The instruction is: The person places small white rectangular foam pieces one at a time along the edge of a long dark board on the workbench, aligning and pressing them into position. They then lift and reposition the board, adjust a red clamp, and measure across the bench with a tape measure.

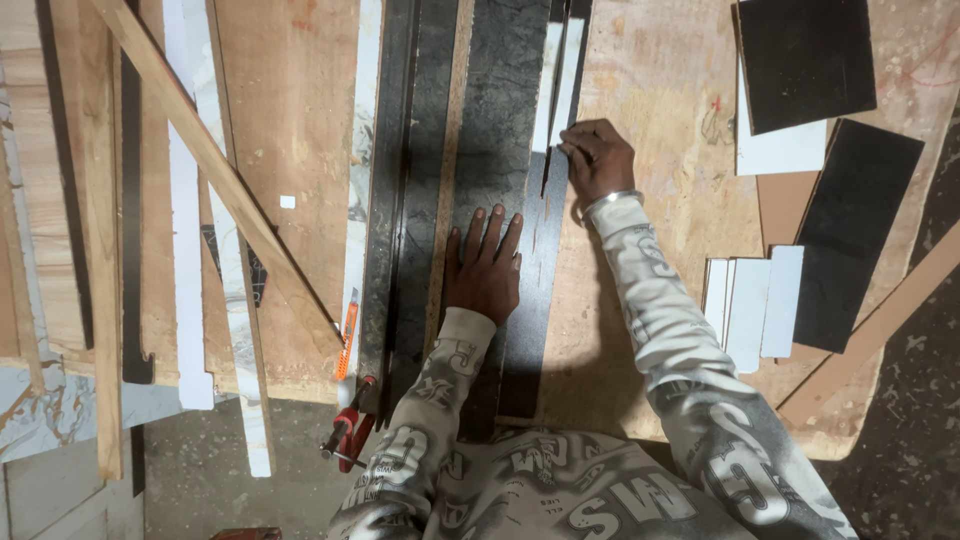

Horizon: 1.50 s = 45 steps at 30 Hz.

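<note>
Plywood is forming the worktable (650, 90), its near edge ending just ahead of the person's body above a dusty floor (200, 470). The left hand (484, 268) is lying flat with fingers spread, pressing down on a long dark laminate strip (500, 120) that is running away from the body toward the far edge. The right hand (597, 157) is pinching its fingers narrowly around a thin white strip (558, 70) at the dark strip's right edge, with a bangle (610, 200) showing at the wrist.

Just left of the dark strip a wooden straightedge (447, 170) and further dark strips are lying parallel, held at the near edge by a red clamp (350, 430); an orange utility knife (346, 340) is resting beside them. Bare plywood is lying open right of the right hand. Farther right, black panels (850, 230) and stacked white pieces (755, 300) are crowding the table's right edge. Far left, wooden battens (215, 160) are crossing diagonally.
</note>
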### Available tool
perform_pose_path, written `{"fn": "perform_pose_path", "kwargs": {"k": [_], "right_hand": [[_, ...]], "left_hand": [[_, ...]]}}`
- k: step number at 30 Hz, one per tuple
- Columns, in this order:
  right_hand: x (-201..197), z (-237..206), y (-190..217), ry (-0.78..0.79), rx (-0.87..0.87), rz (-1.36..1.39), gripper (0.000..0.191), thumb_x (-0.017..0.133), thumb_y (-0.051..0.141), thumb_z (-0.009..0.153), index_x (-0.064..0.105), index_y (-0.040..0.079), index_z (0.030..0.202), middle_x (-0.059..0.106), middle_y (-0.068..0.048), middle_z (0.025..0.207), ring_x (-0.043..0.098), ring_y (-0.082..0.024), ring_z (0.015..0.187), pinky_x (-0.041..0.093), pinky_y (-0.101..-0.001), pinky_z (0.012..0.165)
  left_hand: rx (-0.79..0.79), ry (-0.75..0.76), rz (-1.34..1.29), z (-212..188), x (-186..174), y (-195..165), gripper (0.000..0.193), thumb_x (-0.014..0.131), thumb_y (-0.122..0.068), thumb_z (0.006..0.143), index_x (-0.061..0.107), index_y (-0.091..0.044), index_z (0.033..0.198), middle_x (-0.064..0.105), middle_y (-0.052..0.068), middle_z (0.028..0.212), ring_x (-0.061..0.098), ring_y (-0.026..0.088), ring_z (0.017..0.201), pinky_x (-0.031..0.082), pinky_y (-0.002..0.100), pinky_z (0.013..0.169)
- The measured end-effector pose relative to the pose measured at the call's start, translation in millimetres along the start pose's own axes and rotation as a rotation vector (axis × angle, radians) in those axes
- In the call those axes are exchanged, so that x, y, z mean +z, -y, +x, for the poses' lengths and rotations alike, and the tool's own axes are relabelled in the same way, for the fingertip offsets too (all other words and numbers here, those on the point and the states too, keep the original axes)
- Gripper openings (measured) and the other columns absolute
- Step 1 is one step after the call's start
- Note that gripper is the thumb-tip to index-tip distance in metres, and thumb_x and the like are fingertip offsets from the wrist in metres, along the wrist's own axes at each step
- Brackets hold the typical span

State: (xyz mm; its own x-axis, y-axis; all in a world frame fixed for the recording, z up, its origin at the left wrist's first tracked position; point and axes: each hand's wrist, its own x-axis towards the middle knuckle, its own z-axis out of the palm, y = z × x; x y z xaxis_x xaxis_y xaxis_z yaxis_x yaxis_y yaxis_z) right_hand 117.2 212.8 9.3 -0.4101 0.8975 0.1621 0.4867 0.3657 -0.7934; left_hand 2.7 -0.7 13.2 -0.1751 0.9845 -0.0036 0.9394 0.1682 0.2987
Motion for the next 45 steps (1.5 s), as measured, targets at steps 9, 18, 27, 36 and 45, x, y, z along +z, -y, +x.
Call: {"fn": "perform_pose_path", "kwargs": {"k": [9,18,27,36,45], "right_hand": [[-6.9,85.2,0.7,-0.526,0.311,0.085,0.015,0.067,-0.005,0.089,0.077,0.006,0.094,0.075,-0.011,0.101,0.076,-0.022,0.086,0.062,-0.0323,0.083],[-153.2,23.6,-33.3,-0.034,0.155,1.683,0.048,0.066,0.032,0.094,0.06,0.01,0.136,0.075,-0.016,0.117,0.073,-0.029,0.103,0.062,-0.0457,0.093],[-43.5,-145.4,5.7,0.062,0.388,0.364,0.025,0.076,0.005,0.094,0.072,0.0,0.118,0.069,-0.008,0.078,0.061,-0.009,0.064,0.052,-0.0245,0.056],[40.6,-104.8,44.2,0.278,0.247,-0.346,0.076,0.055,0.02,0.094,0.022,0.017,0.163,0.069,-0.024,0.072,0.068,-0.044,0.064,0.054,-0.0542,0.062],[17.0,-161.8,54.1,0.494,0.266,-0.379,0.031,0.047,0.037,0.105,0.06,0.017,0.125,0.074,-0.014,0.067,0.073,-0.035,0.066,0.057,-0.0472,0.068]], "left_hand": [[-0.027,0.022,-0.034,2.1,-6.6,-1.7,0.058,0.052,-0.03,0.102,0.039,-0.023,0.158,0.033,0.005,0.165,0.023,0.026,0.156,0.016,0.053,0.126],[0.014,-0.056,-0.064,0.0,2.1,2.7,0.054,0.049,-0.031,0.104,0.042,-0.022,0.157,0.035,0.007,0.166,0.028,0.028,0.155,0.017,0.054,0.126],[-0.007,0.006,-0.049,6.0,1.7,6.3,0.056,0.049,-0.028,0.105,0.038,-0.023,0.159,0.032,0.007,0.166,0.028,0.032,0.152,0.019,0.058,0.123],[-0.013,-0.023,-0.09,4.4,10.4,7.5,0.063,0.054,-0.014,0.096,0.037,-0.02,0.156,0.03,0.003,0.168,0.023,0.026,0.156,0.015,0.055,0.128],[-0.024,0.07,-0.113,6.2,5.1,6.3,0.07,0.054,-0.012,0.088,0.035,-0.017,0.155,0.025,0.006,0.167,0.017,0.026,0.155,0.012,0.054,0.125]]}}
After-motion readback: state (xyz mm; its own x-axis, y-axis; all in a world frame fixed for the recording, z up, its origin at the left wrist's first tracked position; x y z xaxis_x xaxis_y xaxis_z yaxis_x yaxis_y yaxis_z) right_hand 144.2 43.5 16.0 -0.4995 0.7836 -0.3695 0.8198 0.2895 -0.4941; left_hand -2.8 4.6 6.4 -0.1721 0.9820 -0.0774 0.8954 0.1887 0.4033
